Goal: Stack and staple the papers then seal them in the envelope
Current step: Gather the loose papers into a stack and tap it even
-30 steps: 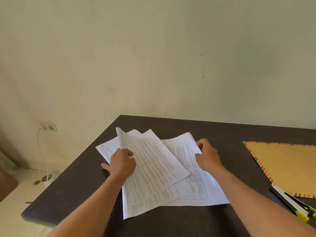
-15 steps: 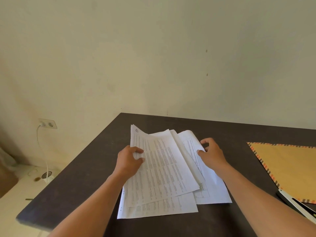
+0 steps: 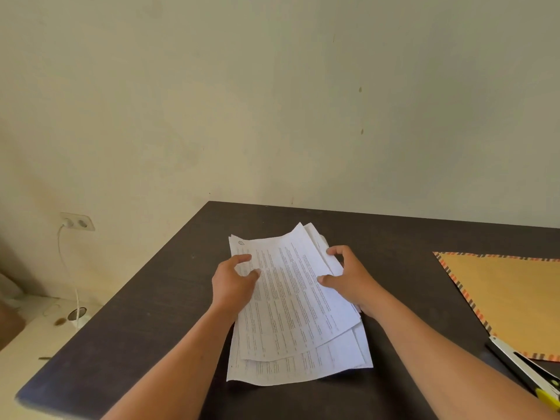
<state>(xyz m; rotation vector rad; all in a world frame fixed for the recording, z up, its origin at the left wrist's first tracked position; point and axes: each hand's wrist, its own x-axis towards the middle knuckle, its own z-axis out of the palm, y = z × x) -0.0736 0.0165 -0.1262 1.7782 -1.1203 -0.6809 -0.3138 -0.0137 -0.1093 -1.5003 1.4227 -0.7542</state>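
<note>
Several printed white papers (image 3: 291, 310) lie in a loose, uneven pile on the dark table (image 3: 145, 310). My left hand (image 3: 231, 283) grips the pile's left edge, thumb on the top sheet. My right hand (image 3: 348, 277) grips the right edge, fingers curled round the sheets. A brown envelope (image 3: 512, 298) with a striped orange and black border lies flat at the right. A stapler (image 3: 527, 371), white and black with a yellow tip, lies at the envelope's near corner, partly cut off by the frame.
The table's left edge (image 3: 100, 310) drops to a pale floor with a white cable (image 3: 68, 274) running from a wall socket (image 3: 77, 222). A plain wall stands right behind the table.
The spread sheets have been pushed together into one narrower pile. Both hands moved inward to its side edges. The view shifted slightly left.
</note>
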